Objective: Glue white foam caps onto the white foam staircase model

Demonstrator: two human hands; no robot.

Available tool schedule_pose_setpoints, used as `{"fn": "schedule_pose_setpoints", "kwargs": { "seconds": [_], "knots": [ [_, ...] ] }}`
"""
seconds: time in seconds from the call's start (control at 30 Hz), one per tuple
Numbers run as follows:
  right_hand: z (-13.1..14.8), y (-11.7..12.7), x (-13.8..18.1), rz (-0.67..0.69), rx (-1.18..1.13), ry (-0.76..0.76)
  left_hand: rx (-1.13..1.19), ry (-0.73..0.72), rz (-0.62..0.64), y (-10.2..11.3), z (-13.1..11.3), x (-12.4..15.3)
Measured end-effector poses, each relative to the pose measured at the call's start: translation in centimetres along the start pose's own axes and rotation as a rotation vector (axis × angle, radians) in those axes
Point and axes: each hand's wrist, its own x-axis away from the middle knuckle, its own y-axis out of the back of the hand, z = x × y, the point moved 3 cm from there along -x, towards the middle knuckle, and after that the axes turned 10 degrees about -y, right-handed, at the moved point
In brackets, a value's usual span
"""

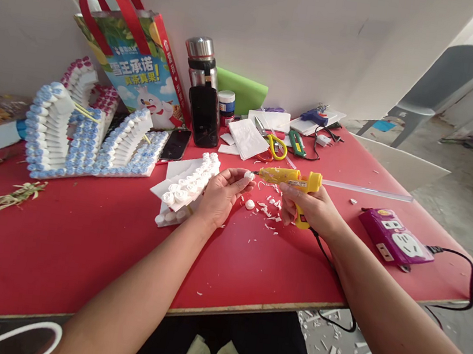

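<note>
My left hand pinches a small white rosette between thumb and fingertips. My right hand is wrapped round a yellow glue gun, whose nozzle points left and meets or almost meets the rosette. A clear glue stick sticks out of the gun's back end. Beside my left hand stands a white piece covered with rosettes, partly behind the wrist. Another loose white rosette lies on the red table between my hands, with white shavings around it.
Blue-and-white rosette pieces stand at the left, before a printed bag. At the back are a thermos, a phone, yellow-handled scissors and a green cutter. A purple power strip sits at the right, its cord over the edge.
</note>
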Motion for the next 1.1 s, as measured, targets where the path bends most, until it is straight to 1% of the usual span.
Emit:
{"fn": "schedule_pose_setpoints", "kwargs": {
  "seconds": [0.57,0.8,0.87,0.97,1.1],
  "knots": [
    [-0.1,0.2,-0.1,0.002,0.018,-0.005,0.019,-0.038,-0.029,0.3,0.4,-0.2],
    [0.3,0.0,0.2,0.008,-0.035,-0.015,0.023,-0.004,-0.044,0.2,0.2,-0.1],
    [0.6,0.1,0.3,-0.058,-0.047,0.028,0.033,0.015,-0.024,0.0,0.0,0.1],
    [0.4,0.7,0.7,-0.236,-0.009,0.079,0.037,0.048,0.041,-0.2,-0.3,0.5],
    [-1.4,2.5,1.2,-0.401,0.046,0.047,0.035,0.079,0.142,-0.7,-0.8,1.1]
  ]
}}
